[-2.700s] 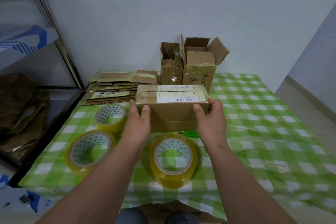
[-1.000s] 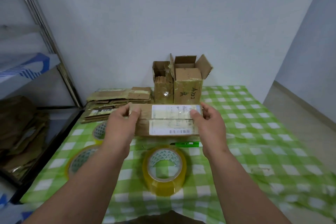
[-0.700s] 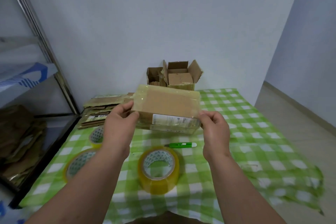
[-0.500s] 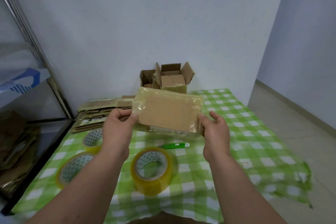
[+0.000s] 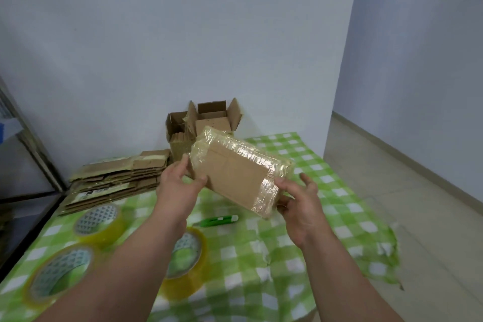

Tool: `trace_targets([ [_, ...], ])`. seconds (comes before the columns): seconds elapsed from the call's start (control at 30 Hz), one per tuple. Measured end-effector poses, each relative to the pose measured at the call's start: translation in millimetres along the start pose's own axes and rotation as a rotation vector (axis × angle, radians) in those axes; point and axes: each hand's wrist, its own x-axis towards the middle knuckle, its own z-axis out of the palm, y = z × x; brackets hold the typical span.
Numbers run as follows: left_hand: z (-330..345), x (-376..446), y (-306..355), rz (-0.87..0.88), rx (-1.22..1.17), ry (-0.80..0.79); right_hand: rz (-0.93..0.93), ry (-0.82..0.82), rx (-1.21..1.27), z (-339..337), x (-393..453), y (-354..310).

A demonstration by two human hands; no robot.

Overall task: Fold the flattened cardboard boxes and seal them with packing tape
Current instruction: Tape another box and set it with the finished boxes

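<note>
A small cardboard box (image 5: 235, 178) sealed with shiny clear tape along its edges hangs tilted in the air above the table, plain side toward me. My left hand (image 5: 180, 187) pinches its upper left corner between thumb and fingers. My right hand (image 5: 299, 204) grips its lower right corner, thumb on the front and fingers behind. A stack of flattened cardboard boxes (image 5: 115, 178) lies at the back left of the table. Three rolls of yellowish packing tape rest on the cloth: one roll (image 5: 98, 219) at the left, a second roll (image 5: 57, 272) nearer me, a third roll (image 5: 185, 256) partly behind my left forearm.
A green utility knife (image 5: 217, 220) lies on the green checked tablecloth (image 5: 300, 243) under the held box. Two open cardboard boxes (image 5: 209, 119) stand against the white wall. A metal shelf frame (image 5: 34, 154) stands at the left. Tiled floor (image 5: 418, 204) drops away past the table's right edge.
Both hands lifted the sealed box off the table, turned its label side away and tilted it, carrying it up and to the right. My view has swung right.
</note>
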Motion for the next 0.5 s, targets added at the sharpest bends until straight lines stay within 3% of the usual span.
trace_targets([
  [0.13, 34.4, -17.4, 5.2, 0.028, 0.189, -0.135, -0.125, 0.056, -0.063, -19.5, 11.4, -3.5],
  [0.37, 88.6, -39.3, 4.8, 0.148, 0.296, -0.552, -0.268, 0.234, -0.152, -34.1, 15.1, -5.5],
  [0.5, 104.1, -29.9, 4.3, 0.162, 0.316, -0.617, -0.346, 0.283, -0.329, -27.3, 27.7, -1.3],
])
